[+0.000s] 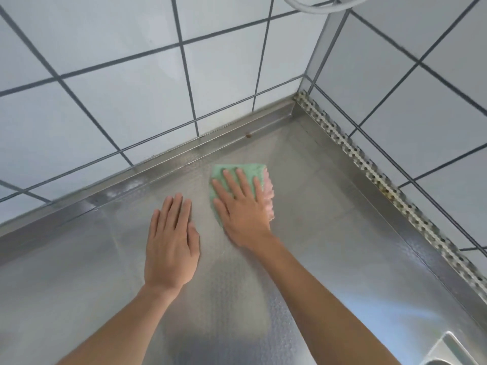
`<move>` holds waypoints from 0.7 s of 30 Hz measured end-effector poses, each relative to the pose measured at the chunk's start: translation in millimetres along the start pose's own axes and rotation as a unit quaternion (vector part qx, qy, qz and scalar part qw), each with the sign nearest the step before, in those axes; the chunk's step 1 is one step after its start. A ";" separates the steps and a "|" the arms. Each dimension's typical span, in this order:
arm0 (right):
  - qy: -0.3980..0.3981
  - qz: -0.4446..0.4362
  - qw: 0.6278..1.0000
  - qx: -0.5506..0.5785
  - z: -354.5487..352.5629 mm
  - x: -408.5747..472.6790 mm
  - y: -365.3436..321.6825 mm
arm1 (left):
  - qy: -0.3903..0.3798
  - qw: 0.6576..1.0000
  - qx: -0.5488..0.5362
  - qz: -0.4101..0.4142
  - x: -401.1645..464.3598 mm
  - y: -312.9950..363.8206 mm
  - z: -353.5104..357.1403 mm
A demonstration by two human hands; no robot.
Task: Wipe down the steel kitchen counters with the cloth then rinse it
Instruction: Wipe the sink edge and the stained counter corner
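Note:
A green and pink cloth (253, 172) lies flat on the textured steel counter (329, 219), a short way from the back wall. My right hand (241, 209) presses down on it with straight, spread fingers, covering most of the cloth. My left hand (171, 243) rests flat on the bare steel just left of it, fingers straight and together, holding nothing.
White tiled walls (131, 101) meet in a corner at the back right. A raised steel lip (210, 138) runs along the back wall and a perforated metal strip (369, 167) along the right wall. A sink edge (453, 349) shows at bottom right. A white hose (311, 6) hangs at the top.

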State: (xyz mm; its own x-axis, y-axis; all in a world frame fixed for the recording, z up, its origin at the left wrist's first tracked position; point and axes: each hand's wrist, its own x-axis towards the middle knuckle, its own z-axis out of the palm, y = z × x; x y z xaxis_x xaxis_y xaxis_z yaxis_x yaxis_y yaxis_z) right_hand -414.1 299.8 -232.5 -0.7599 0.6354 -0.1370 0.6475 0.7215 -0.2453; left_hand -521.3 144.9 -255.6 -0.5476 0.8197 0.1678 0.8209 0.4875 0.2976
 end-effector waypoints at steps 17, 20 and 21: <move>0.017 0.186 0.982 0.030 -39.2 109.9 78.4 | 0.004 1.000 -0.007 -0.006 -0.6 -4.4 6.6; 0.021 0.109 0.994 0.016 -29.4 83.8 49.4 | 0.003 1.000 -0.007 -0.005 0.4 -3.0 4.3; 0.014 0.049 0.999 0.006 -27.0 68.6 45.2 | 0.003 1.000 -0.008 -0.007 0.3 -1.7 2.7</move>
State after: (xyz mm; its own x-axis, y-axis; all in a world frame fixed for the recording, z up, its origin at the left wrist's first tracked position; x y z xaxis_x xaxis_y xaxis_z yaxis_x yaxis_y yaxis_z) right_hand -435.5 383.4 -227.1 -0.6908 0.7104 -0.1349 0.7180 0.6519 -0.2437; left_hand -522.5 145.1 -258.6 -0.5598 0.8112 0.1689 0.8106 0.4939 0.3145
